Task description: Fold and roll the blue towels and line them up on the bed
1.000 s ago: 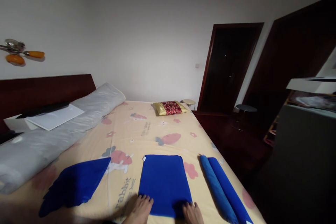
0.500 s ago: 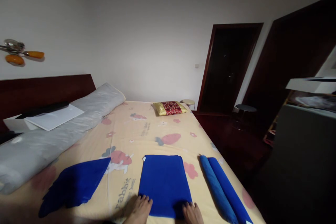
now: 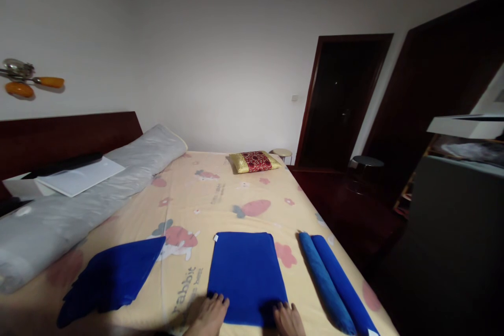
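A blue cloth (image 3: 247, 273) lies flat as a rectangle on the bed, a small white tag at its far left corner. On its near left corner rest the fingers of my left hand (image 3: 211, 314), slightly spread. My right hand (image 3: 289, 318) touches the near right corner, fingers a little apart and partly in shadow. Two rolled blue cloths, a lighter one (image 3: 325, 283) and a darker one (image 3: 344, 286), lie side by side to the right. Off to the left is a loosely spread, crumpled blue cloth (image 3: 114, 275).
The bed has a patterned yellow sheet (image 3: 220, 215). A long grey roll (image 3: 94, 205) lies along the headboard, with a white board (image 3: 81, 176) on it. A red and gold pillow (image 3: 255, 161) sits at the far edge. Dark furniture (image 3: 452, 241) stands on the right.
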The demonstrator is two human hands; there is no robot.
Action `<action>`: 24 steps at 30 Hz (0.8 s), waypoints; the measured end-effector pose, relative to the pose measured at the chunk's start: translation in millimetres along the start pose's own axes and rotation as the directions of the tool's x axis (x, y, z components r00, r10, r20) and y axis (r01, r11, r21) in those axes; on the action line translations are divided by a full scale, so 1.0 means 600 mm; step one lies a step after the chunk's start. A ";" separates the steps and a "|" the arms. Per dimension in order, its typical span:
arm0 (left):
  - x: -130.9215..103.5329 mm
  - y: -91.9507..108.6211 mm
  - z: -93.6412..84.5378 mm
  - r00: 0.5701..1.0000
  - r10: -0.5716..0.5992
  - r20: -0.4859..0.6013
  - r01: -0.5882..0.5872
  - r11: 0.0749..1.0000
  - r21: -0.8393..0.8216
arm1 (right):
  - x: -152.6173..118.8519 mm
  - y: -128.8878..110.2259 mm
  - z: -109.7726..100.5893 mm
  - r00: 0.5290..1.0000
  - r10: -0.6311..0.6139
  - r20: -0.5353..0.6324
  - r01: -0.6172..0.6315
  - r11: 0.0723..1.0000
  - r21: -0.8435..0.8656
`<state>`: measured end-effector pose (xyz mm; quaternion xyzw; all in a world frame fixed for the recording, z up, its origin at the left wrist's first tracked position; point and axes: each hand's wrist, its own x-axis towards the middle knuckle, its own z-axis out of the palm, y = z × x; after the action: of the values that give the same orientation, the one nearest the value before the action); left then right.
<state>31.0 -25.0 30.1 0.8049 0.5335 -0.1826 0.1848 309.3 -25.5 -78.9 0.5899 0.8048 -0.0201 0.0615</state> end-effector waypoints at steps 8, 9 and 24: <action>0.003 -0.002 0.000 1.000 0.002 0.010 -0.002 1.000 -0.025 | 0.008 -0.007 -0.024 1.000 0.009 0.022 -0.008 1.000 -0.016; 0.003 -0.002 0.000 1.000 0.004 0.007 -0.004 0.999 -0.033 | 0.008 -0.007 -0.024 1.000 0.009 0.018 -0.009 1.000 -0.018; 0.005 -0.002 0.004 1.000 0.011 -0.023 -0.011 0.999 -0.036 | 0.003 -0.006 -0.026 1.000 0.006 0.015 -0.006 1.000 -0.010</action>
<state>30.5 -23.5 26.6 0.8063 0.5344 -0.1626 0.1944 304.5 -23.4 -64.1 0.5919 0.8027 -0.0204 0.0704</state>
